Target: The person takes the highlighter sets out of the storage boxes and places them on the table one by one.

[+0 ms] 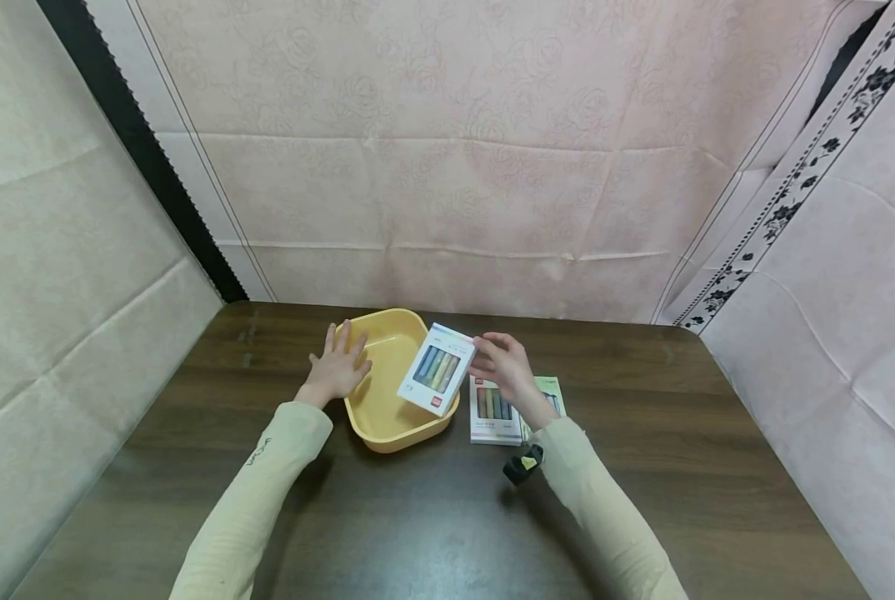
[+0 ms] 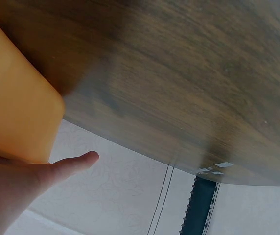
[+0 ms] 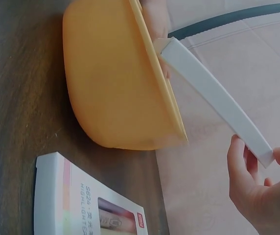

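My right hand [image 1: 502, 363] pinches one edge of a white highlighter box [image 1: 438, 369]. The box hangs tilted over the right part of a yellow plastic basin [image 1: 387, 372], its window showing blue, green and yellow pens. In the right wrist view, thumb and fingers [image 3: 240, 164] grip the end of the box [image 3: 218, 100], seen edge-on above the rim. My left hand [image 1: 335, 367] lies with spread fingers at the basin's left rim; its thumb [image 2: 76, 164] sticks out straight beside the wall in the left wrist view.
Right of the basin, another white highlighter box [image 1: 496, 429] lies on the brown wooden table [image 1: 387, 525], next to a green-edged pack [image 1: 549, 386] partly hidden by my right forearm. Pale cloth [image 1: 447, 192] hangs behind the table and at both sides.
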A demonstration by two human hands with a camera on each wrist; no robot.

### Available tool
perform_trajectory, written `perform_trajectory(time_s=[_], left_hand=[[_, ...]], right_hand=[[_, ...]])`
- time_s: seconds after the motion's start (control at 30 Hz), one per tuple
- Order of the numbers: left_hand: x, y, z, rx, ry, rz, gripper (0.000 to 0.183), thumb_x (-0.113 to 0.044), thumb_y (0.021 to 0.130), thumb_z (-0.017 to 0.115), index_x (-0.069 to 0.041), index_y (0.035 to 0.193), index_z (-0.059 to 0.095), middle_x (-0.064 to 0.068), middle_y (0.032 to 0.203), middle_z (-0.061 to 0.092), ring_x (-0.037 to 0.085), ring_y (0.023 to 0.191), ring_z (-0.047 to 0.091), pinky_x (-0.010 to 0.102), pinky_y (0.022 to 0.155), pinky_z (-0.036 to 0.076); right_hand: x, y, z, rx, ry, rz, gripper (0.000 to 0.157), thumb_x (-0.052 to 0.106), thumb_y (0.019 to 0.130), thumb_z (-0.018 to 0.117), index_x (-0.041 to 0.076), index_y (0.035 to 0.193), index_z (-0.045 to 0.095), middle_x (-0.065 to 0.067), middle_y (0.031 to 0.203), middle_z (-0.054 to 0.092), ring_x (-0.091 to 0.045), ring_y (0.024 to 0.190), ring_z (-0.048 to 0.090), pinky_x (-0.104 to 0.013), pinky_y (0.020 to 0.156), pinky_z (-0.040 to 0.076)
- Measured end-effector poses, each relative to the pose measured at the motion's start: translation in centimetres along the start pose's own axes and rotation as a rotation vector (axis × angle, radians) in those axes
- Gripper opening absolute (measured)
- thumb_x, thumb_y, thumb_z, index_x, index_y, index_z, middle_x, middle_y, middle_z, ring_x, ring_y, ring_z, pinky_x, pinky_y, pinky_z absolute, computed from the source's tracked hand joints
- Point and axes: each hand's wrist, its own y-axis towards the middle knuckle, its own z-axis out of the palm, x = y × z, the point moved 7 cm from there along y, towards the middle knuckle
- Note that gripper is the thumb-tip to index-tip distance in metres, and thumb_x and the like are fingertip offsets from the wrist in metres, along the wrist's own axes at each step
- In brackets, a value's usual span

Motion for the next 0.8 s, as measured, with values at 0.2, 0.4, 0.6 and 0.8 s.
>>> perform_trajectory(time_s=[0.2, 0.4, 0.6, 0.8], left_hand=[[0.0, 0.0, 0.1, 0.001, -0.005, 0.0, 0.058, -0.039, 0.095, 0.033, -0.013, 0.144, 0.016, 0.017, 0.149, -0.012, 0.042, 0.134, -0.016, 0.076, 0.088, 0.017], [0.1, 0.1, 0.1, 0.007, -0.005, -0.006, 0.059, -0.04, 0.094, 0.033, -0.013, 0.144, 0.016, 0.017, 0.149, -0.013, 0.041, 0.134, -0.017, 0.076, 0.088, 0.016], [0.2, 0.1, 0.2, 0.013, 0.002, -0.001, 0.058, -0.037, 0.095, 0.032, -0.012, 0.144, 0.014, 0.017, 0.149, -0.013, 0.042, 0.134, -0.016, 0.076, 0.088, 0.017], [0.3, 0.3, 0.3, 0.02, 0.007, -0.007, 0.059, -0.039, 0.095, 0.032, -0.013, 0.144, 0.014, 0.017, 0.149, -0.013, 0.042, 0.134, -0.016, 0.076, 0.088, 0.017]], right_hand=[[0.2, 0.0, -0.6, 0.026, -0.003, -0.018, 0.048, 0.016, 0.088, 0.056, -0.001, 0.128, 0.035, -0.021, 0.117, 0.05, -0.015, 0.072, 0.065, -0.039, 0.079, 0.051], [0.3, 0.3, -1.8, 0.016, -0.024, 0.004, 0.047, 0.017, 0.087, 0.056, 0.001, 0.127, 0.036, -0.021, 0.119, 0.049, -0.016, 0.076, 0.065, -0.038, 0.079, 0.051], [0.7, 0.2, -2.8, 0.02, -0.028, 0.026, 0.045, 0.018, 0.088, 0.056, 0.004, 0.126, 0.037, -0.02, 0.121, 0.048, -0.018, 0.081, 0.065, -0.037, 0.079, 0.052], [0.7, 0.1, -4.0, 0.032, -0.027, 0.053, 0.049, 0.02, 0.088, 0.056, 0.005, 0.129, 0.034, -0.019, 0.123, 0.047, -0.017, 0.081, 0.065, -0.035, 0.079, 0.052]])
